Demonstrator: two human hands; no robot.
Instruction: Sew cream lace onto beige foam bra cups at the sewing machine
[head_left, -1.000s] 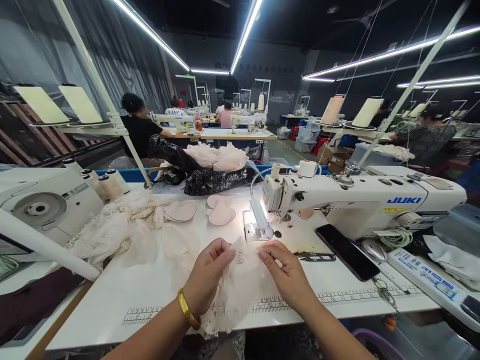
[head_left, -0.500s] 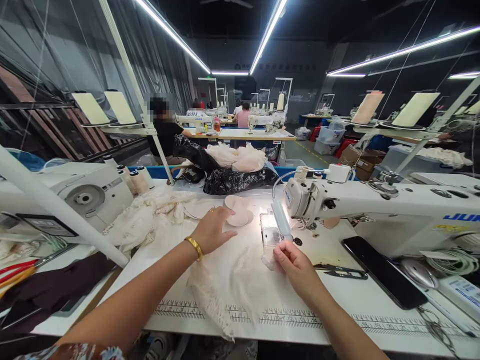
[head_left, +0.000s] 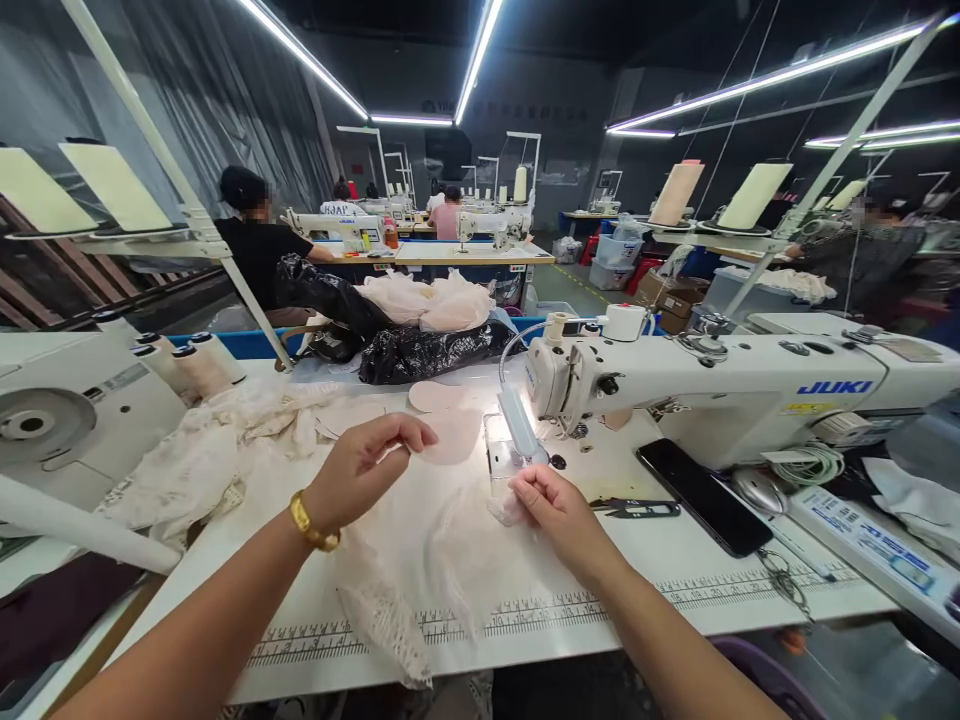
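My left hand (head_left: 367, 468), with a gold bracelet at the wrist, pinches the left edge of a thin, pale, rounded fabric piece (head_left: 456, 438). Behind that piece lies another pale rounded piece (head_left: 431, 397) on the table. Fingertips of my right hand (head_left: 553, 505) are closed on the edge of a sheer cream fabric (head_left: 501, 510), just in front of the sewing machine's metal plate (head_left: 498, 455). Lace-edged parts of cream fabric (head_left: 382, 610) spread toward the front edge. The white sewing machine (head_left: 600, 375) stands right of my hands, its lamp lit over the plate.
Thread snips (head_left: 637, 508), a black phone (head_left: 701, 497) and a key ring (head_left: 786, 582) lie to the right. Crumpled lace fabric (head_left: 187, 460) is heaped at left, by thread cones (head_left: 214, 358). A black plastic bag (head_left: 435, 350) sits behind. A person (head_left: 255, 245) works beyond.
My left hand has gone from spread fingers over the rounded pieces to a pinch, drawing one piece toward me. My right hand keeps its hold. The view has turned slightly right.
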